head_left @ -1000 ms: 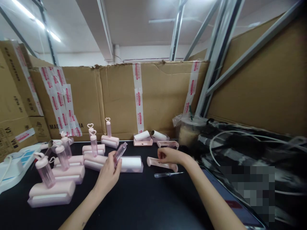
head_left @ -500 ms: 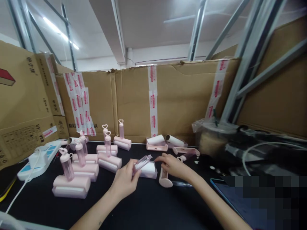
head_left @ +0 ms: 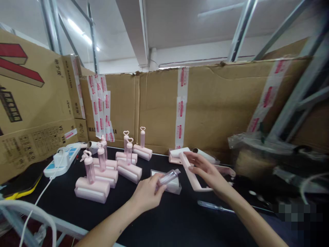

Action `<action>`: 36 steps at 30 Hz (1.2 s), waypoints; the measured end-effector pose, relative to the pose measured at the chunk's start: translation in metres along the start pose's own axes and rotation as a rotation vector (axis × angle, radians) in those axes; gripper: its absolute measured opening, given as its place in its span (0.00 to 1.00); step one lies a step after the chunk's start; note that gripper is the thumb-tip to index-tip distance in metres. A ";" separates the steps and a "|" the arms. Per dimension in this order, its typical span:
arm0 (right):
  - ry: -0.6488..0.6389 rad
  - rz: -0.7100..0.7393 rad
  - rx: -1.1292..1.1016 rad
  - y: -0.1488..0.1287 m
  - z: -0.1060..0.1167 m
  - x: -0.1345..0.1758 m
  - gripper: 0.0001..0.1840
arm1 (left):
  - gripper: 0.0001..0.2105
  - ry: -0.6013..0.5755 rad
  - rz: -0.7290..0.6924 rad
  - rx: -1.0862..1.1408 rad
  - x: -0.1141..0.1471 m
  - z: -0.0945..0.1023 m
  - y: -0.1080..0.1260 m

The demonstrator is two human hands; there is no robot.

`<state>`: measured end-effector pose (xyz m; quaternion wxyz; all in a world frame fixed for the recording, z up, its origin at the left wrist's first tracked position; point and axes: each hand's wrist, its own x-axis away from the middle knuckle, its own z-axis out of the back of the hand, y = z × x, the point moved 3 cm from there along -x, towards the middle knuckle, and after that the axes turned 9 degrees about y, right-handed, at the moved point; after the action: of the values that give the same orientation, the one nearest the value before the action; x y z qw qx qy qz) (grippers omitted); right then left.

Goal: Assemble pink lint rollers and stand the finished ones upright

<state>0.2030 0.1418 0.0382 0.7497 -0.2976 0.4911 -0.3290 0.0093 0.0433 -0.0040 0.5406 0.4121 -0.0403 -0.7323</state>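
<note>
My left hand point(head_left: 146, 195) is closed round a clear pinkish tube handle point(head_left: 169, 177), held tilted. Just behind that handle, a white adhesive roll point(head_left: 173, 186) lies in a clear case on the black table. My right hand point(head_left: 209, 173) grips a pale pink lint roller frame point(head_left: 189, 175) by its upper end, thumb on one side and fingers on the other. The frame's lower end is near the tabletop; whether it touches cannot be made out. Below it lies a screwdriver point(head_left: 209, 205) with a clear handle.
Several upright pink lint rollers point(head_left: 94, 188) with heart-topped handles stand at left. Behind my right hand lie more white rolls point(head_left: 205, 156) and pink parts. A power strip point(head_left: 70, 156) is at far left, a lidded drink cup point(head_left: 253, 154) at right. Cardboard point(head_left: 154, 109) walls the back.
My right hand has picked up the pink frame from the table and raised one end. The left hand keeps the tube handle. The camera view has turned, shifting most things rightward.
</note>
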 end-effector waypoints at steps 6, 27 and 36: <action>-0.103 -0.029 -0.083 -0.036 -0.018 0.018 0.23 | 0.15 0.025 -0.033 0.016 0.001 0.003 0.001; -0.178 -0.091 0.022 -0.021 -0.016 0.020 0.23 | 0.17 -0.022 0.031 0.172 0.000 0.001 0.000; -0.075 -0.206 -0.132 -0.018 -0.031 0.033 0.23 | 0.16 0.106 -0.084 -0.088 0.003 0.007 -0.002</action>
<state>0.1800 0.1007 0.0237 0.7085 -0.4073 0.4503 -0.3598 0.0034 0.0389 -0.0019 0.5284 0.4272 0.0380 -0.7327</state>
